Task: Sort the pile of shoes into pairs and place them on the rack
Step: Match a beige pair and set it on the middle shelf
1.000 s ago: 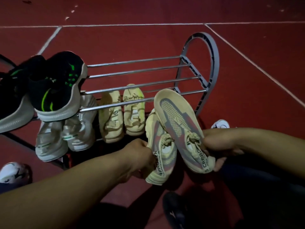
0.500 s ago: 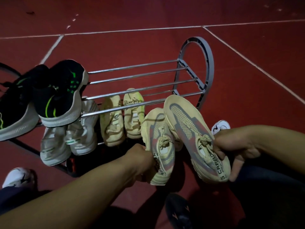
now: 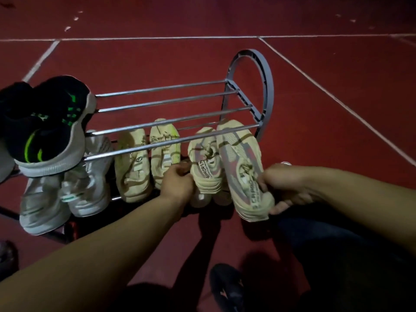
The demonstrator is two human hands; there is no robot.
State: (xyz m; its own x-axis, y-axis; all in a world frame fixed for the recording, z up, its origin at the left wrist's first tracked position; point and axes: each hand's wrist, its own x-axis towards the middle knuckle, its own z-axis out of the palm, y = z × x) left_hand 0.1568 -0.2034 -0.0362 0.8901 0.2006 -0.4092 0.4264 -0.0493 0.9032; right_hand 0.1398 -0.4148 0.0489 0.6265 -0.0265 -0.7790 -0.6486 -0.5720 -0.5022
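Head view: both hands, left (image 3: pixel 177 183) and right (image 3: pixel 286 188), each grip one beige sneaker (image 3: pixel 204 163) on the rack's (image 3: pixel 252 64) lower shelf.

The rack's (image 3: pixel 267 86) upper rods (image 3: pixel 171 122) lie bare from the black-and-green sneakers (image 3: pixel 51 131) rightward to the end hoop. Below, white sneakers (image 3: pixel 65 188), cream shoes (image 3: pixel 148 158) and the beige-and-red pair (image 3: pixel 225 158) fill the lower tier, toes tucked under the front rod.
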